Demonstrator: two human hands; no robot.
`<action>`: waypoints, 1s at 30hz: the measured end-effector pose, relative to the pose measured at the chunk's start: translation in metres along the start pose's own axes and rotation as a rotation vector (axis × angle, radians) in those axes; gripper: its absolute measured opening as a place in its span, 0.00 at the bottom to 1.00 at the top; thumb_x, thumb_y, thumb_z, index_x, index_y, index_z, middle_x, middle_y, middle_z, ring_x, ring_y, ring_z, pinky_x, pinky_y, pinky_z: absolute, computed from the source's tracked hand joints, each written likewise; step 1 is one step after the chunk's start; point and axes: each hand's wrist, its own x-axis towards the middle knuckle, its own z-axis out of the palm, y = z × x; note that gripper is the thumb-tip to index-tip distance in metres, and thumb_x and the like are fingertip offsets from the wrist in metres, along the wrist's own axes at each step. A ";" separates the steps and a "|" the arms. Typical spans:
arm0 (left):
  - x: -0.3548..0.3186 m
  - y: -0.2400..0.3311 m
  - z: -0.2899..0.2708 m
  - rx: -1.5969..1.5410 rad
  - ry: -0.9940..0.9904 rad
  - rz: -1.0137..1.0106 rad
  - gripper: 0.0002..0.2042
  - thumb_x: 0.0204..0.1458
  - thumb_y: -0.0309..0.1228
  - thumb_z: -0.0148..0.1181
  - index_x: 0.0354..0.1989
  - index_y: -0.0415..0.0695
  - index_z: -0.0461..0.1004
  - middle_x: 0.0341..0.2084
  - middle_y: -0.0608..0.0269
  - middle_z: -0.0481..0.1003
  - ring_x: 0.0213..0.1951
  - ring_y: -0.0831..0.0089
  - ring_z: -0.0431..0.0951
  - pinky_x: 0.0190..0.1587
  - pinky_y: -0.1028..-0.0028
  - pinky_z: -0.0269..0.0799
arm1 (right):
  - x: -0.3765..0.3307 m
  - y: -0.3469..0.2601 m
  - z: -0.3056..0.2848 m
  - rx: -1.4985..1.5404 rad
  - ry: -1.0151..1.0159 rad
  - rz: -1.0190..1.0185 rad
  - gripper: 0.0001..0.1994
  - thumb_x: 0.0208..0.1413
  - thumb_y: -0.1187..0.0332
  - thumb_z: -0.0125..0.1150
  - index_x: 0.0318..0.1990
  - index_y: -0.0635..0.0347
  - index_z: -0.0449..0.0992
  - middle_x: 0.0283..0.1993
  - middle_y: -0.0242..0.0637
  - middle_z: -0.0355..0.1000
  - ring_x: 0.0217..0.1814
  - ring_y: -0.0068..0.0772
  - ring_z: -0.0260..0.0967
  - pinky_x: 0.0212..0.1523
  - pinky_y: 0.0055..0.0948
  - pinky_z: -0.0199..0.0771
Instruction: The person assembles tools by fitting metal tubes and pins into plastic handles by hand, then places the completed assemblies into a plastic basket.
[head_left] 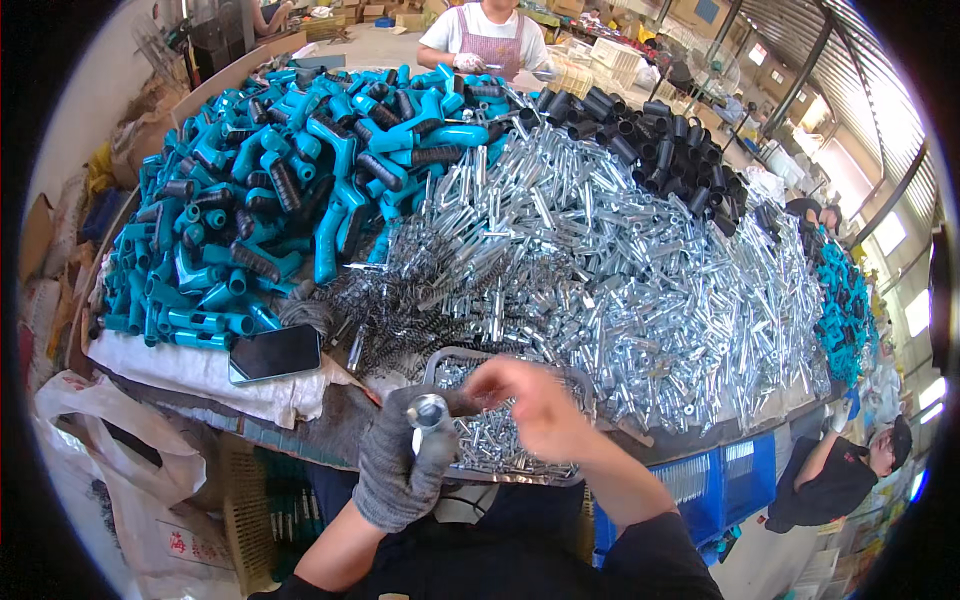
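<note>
My left hand [398, 462], in a grey knit glove, grips a short shiny metal tube [426, 414] upright, its open end facing up. My bare right hand [535, 402] hovers just to the right of it, blurred, fingers pinched near the tube's top; what it pinches is too small to see. Both hands are over a grey plastic basket [447, 357] filled with small metal parts. Behind the basket lie a tangle of dark springs [395, 300] and a big heap of silver metal tubes [620, 270].
Teal plastic handles [270, 190] are piled at the back left, black tubes [650, 140] at the back right. A dark phone [274, 353] lies on white cloth. One person in an apron [487, 38] works across the table; another in black [840, 475] sits at lower right. Blue crates [720, 480].
</note>
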 end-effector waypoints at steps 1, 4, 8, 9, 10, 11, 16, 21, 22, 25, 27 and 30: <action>0.001 0.002 0.000 -0.157 0.108 0.048 0.14 0.54 0.34 0.55 0.45 0.39 0.67 0.32 0.59 0.74 0.35 0.71 0.75 0.39 0.72 0.71 | -0.003 -0.002 0.006 -0.010 -0.001 -0.001 0.22 0.62 0.50 0.46 0.34 0.63 0.70 0.21 0.32 0.61 0.23 0.20 0.60 0.23 0.27 0.57; 0.004 0.003 -0.013 -0.293 0.222 -0.033 0.17 0.53 0.35 0.58 0.46 0.40 0.63 0.41 0.55 0.71 0.41 0.70 0.73 0.44 0.70 0.69 | -0.002 -0.019 0.015 0.098 -0.437 0.304 0.21 0.60 0.50 0.50 0.33 0.64 0.70 0.19 0.36 0.63 0.22 0.27 0.63 0.25 0.32 0.60; 0.023 0.006 -0.040 0.623 0.100 0.215 0.19 0.48 0.37 0.63 0.46 0.45 0.68 0.44 0.56 0.71 0.49 0.62 0.68 0.52 0.63 0.65 | 0.038 -0.021 -0.001 -0.360 -0.519 0.335 0.19 0.57 0.52 0.54 0.28 0.62 0.72 0.19 0.43 0.66 0.22 0.45 0.64 0.25 0.37 0.61; 0.024 0.011 -0.044 1.090 -0.195 0.334 0.19 0.46 0.38 0.63 0.46 0.47 0.70 0.45 0.57 0.70 0.50 0.59 0.67 0.54 0.61 0.63 | 0.047 -0.022 -0.001 -0.366 -0.521 0.335 0.19 0.57 0.52 0.54 0.28 0.62 0.72 0.19 0.43 0.66 0.22 0.45 0.64 0.25 0.37 0.61; 0.019 -0.003 -0.040 1.024 -0.229 0.311 0.20 0.45 0.41 0.63 0.47 0.49 0.72 0.40 0.57 0.73 0.42 0.56 0.72 0.47 0.64 0.70 | 0.056 -0.025 0.001 -0.444 -0.688 0.351 0.19 0.56 0.52 0.54 0.28 0.61 0.73 0.21 0.44 0.67 0.24 0.47 0.65 0.27 0.38 0.63; 0.012 -0.014 -0.039 1.019 -0.225 0.312 0.20 0.45 0.41 0.63 0.47 0.49 0.72 0.40 0.57 0.73 0.42 0.56 0.72 0.47 0.64 0.70 | 0.064 -0.026 0.000 -0.520 -0.856 0.367 0.19 0.56 0.51 0.55 0.28 0.60 0.74 0.22 0.45 0.68 0.26 0.49 0.67 0.29 0.39 0.65; -0.034 -0.083 -0.054 0.552 -0.077 -0.141 0.10 0.49 0.33 0.59 0.38 0.44 0.75 0.23 0.52 0.74 0.23 0.54 0.75 0.28 0.64 0.71 | 0.142 0.034 -0.058 -0.701 -0.019 0.359 0.18 0.57 0.58 0.55 0.50 0.58 0.71 0.45 0.45 0.71 0.42 0.39 0.72 0.45 0.35 0.70; -0.039 -0.098 -0.047 0.477 0.116 -0.140 0.06 0.48 0.29 0.59 0.31 0.41 0.74 0.21 0.52 0.73 0.23 0.55 0.75 0.28 0.64 0.69 | 0.159 0.117 -0.119 -1.364 0.213 0.235 0.17 0.51 0.63 0.60 0.47 0.55 0.69 0.43 0.43 0.69 0.48 0.44 0.68 0.44 0.42 0.70; -0.038 -0.097 -0.049 0.449 0.104 -0.174 0.06 0.49 0.28 0.57 0.32 0.39 0.74 0.20 0.52 0.73 0.23 0.61 0.74 0.28 0.67 0.69 | 0.159 0.120 -0.119 -1.360 0.220 0.263 0.14 0.50 0.64 0.61 0.44 0.55 0.70 0.43 0.43 0.69 0.47 0.44 0.69 0.42 0.42 0.70; -0.041 -0.098 -0.051 0.400 0.107 -0.231 0.06 0.49 0.28 0.58 0.32 0.39 0.74 0.19 0.52 0.72 0.23 0.62 0.73 0.28 0.68 0.68 | 0.149 0.115 -0.122 -1.264 0.286 0.270 0.10 0.50 0.65 0.61 0.37 0.57 0.70 0.39 0.41 0.70 0.46 0.44 0.69 0.40 0.42 0.69; -0.042 -0.101 -0.051 0.379 0.110 -0.250 0.06 0.48 0.29 0.59 0.31 0.40 0.74 0.19 0.50 0.72 0.22 0.57 0.74 0.27 0.66 0.68 | 0.140 0.108 -0.131 -1.238 0.333 0.207 0.08 0.51 0.67 0.60 0.34 0.58 0.69 0.34 0.40 0.71 0.42 0.41 0.70 0.36 0.40 0.69; -0.039 -0.099 -0.050 0.369 0.148 -0.182 0.07 0.49 0.29 0.59 0.31 0.37 0.74 0.18 0.51 0.72 0.21 0.61 0.73 0.27 0.68 0.68 | 0.125 0.095 -0.143 -0.785 0.706 -0.011 0.09 0.53 0.68 0.59 0.31 0.63 0.67 0.26 0.40 0.72 0.27 0.35 0.71 0.31 0.31 0.68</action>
